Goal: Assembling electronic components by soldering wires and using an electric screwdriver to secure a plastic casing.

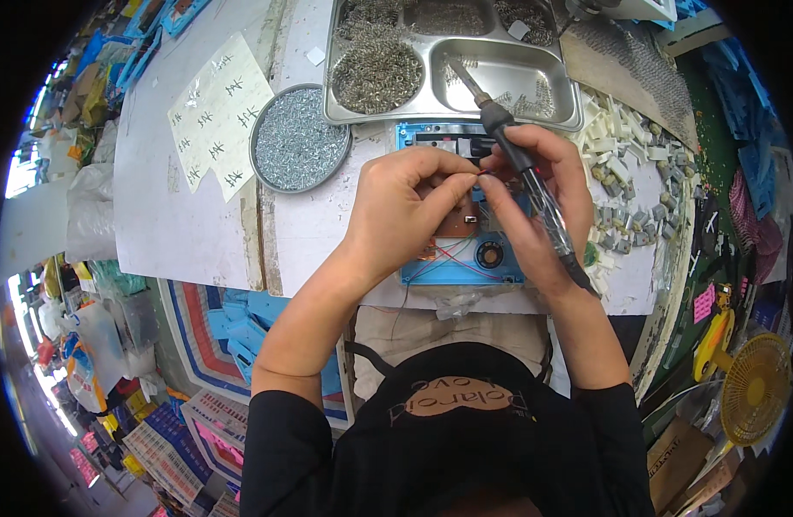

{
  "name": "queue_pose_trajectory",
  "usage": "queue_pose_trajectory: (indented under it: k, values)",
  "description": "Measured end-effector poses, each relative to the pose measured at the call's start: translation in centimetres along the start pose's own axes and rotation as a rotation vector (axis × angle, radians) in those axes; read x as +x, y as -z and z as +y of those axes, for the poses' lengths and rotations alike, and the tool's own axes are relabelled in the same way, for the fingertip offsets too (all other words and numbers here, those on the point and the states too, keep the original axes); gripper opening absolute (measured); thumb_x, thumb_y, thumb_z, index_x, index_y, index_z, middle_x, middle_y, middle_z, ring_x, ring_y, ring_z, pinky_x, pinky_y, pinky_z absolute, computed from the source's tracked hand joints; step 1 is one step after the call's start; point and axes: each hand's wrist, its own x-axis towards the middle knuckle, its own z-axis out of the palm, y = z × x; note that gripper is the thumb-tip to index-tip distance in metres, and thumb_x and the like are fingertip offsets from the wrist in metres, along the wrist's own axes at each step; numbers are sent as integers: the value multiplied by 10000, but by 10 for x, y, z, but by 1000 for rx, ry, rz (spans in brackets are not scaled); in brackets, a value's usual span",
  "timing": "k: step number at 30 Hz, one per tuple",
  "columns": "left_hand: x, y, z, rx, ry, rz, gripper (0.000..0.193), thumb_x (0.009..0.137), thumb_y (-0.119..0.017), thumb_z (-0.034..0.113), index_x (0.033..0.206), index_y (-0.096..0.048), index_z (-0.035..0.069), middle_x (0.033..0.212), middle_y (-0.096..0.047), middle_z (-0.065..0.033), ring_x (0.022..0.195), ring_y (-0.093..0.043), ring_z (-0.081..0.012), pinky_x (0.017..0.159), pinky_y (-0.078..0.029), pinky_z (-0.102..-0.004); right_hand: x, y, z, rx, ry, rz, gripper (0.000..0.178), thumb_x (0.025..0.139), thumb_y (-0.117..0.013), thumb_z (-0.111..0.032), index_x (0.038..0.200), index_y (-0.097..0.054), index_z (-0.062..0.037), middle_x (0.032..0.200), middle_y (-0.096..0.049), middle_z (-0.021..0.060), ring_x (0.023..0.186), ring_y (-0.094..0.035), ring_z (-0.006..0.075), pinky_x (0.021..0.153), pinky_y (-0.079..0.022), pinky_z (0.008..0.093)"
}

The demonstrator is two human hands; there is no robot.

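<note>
A blue plastic casing (452, 274) lies in front of me, with a brown circuit board (453, 227), thin coloured wires and a small round black speaker (489, 253) in it. Over the board my left hand (405, 196) is closed, thumb and forefinger pinched together on something too small to make out. The fingertips of my right hand (558, 185) meet them there. Across that right hand rests a soldering iron (547, 211) with a dark grip, held between the fingers, its metal tip pointing up and left over the steel tray (573, 108).
The compartments of the steel tray hold metal springs. To its left stands a round dish of small screws (300, 138) beside a marked paper sheet (215, 116). White and grey plastic parts (629, 172) are heaped on the right. A yellow fan (755, 388) stands at the lower right.
</note>
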Motion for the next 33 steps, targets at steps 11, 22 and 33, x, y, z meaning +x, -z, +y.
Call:
queue_pose_trajectory:
  k: [11,22,33]
  values:
    - [0,0,-1,-75,49,10,124,946,-709,61,1020,-742,-33,802,-732,-63,672,-670,-70,578,-530,-216,-1,-6,6,16,29,60,452,848,-731,95,1263,-602,-30,1067,-654,85,889,-681,130,779,-556,266]
    - [1,0,-8,282,-278,95,77,929,-718,53,954,-697,-17,806,-691,-84,667,-627,-102,591,-508,-261,-8,0,15,-332,382,68,511,741,-743,127,1205,-654,-67,1051,-695,136,935,-685,316,807,-552,358]
    - [-6,-5,1,29,-95,40,76,937,-700,38,984,-680,-18,806,-686,-101,643,-673,-136,577,-530,-282,-2,-3,15,-226,367,61,514,726,-744,127,1200,-651,-52,1044,-698,140,933,-688,319,808,-554,355]
